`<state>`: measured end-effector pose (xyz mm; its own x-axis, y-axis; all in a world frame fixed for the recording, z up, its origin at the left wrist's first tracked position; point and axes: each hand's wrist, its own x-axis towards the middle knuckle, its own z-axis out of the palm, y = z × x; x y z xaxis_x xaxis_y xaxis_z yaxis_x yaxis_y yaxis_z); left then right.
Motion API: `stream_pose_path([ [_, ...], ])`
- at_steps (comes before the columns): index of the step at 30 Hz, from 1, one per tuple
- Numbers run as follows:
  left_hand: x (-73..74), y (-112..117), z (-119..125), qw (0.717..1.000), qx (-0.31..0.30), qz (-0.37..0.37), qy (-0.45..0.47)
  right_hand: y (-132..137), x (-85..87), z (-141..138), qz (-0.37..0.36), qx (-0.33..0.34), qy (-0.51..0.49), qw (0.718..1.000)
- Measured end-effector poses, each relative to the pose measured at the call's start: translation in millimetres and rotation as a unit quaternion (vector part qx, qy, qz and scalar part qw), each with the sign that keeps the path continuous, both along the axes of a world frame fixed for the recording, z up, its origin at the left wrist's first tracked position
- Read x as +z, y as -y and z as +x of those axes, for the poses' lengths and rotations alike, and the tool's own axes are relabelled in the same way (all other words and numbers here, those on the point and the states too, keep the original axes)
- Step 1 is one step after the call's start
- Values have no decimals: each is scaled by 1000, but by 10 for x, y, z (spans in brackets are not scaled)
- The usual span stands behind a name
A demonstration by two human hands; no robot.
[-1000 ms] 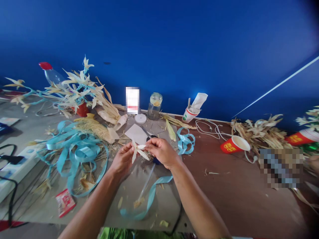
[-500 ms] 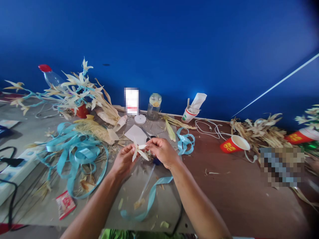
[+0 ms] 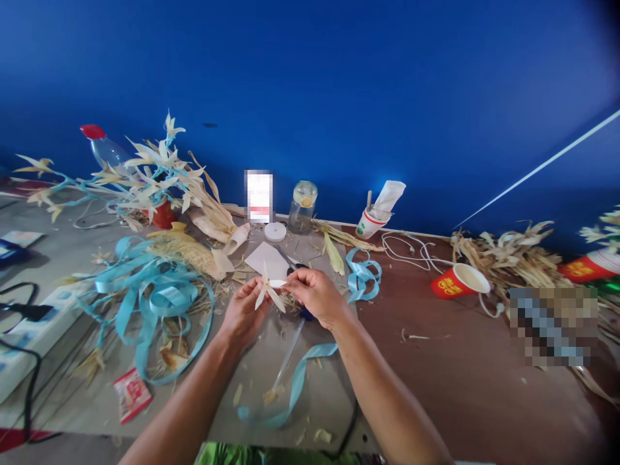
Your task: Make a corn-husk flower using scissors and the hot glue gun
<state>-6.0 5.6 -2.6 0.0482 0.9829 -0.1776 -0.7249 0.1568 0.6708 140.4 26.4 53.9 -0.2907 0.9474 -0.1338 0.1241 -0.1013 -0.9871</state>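
Observation:
In the head view, a small pale corn-husk flower (image 3: 268, 287) with narrow pointed petals is held over the middle of the table. My left hand (image 3: 245, 311) grips it from the left, fingers closed around its base. The fingertips of my right hand (image 3: 320, 298) pinch together at the tip of its right-hand petal. Behind the hands lie a white piece of paper (image 3: 265, 259) and scissors (image 3: 290, 259), partly covered by my right hand. Below them a clear thin stick (image 3: 289, 357) and a light-blue ribbon (image 3: 299, 381) rest on the table.
Tangled blue ribbon (image 3: 169, 300) and a power strip (image 3: 48, 323) lie left. Husk flowers on blue stems (image 3: 162, 158) stand behind. A glass jar (image 3: 302, 210), a white cup (image 3: 372, 223), a red paper cup (image 3: 450, 283) and dried husks (image 3: 508, 248) lie further back and right.
The view has shifted slightly, so the table's things appear a little further right. Both hands keep their hold on the flower, whose petals have turned slightly.

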Motion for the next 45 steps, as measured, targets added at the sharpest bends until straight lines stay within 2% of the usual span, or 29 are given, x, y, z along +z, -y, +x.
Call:
stream_pose_path([
  [10, 40, -8, 64, 998, 52, 20, -5, 15, -11, -30, 13, 12, 32, 999],
  [24, 31, -9, 78, 998, 67, 7, -15, 13, -40, -23, -5, 17, 11, 1000],
  [27, 29, -22, 54, 996, 79, 15, -23, -20, -34, 53, 19, 17, 42, 999],
  [31, 2, -40, 5, 995, 101, 21, -15, -66, 56, 209, 86, -4, 116, 989],
  [35, -10, -57, -35, 993, 112, 23, -3, 37, 82, 431, 134, 6, 261, 956],
  [41, 11, -64, -52, 993, 110, 30, 19, 416, -231, 654, 156, 15, 496, 854],
  [45, 5, -62, -58, 993, 111, 30, 31, 520, -360, 570, 140, 12, 566, 812],
])
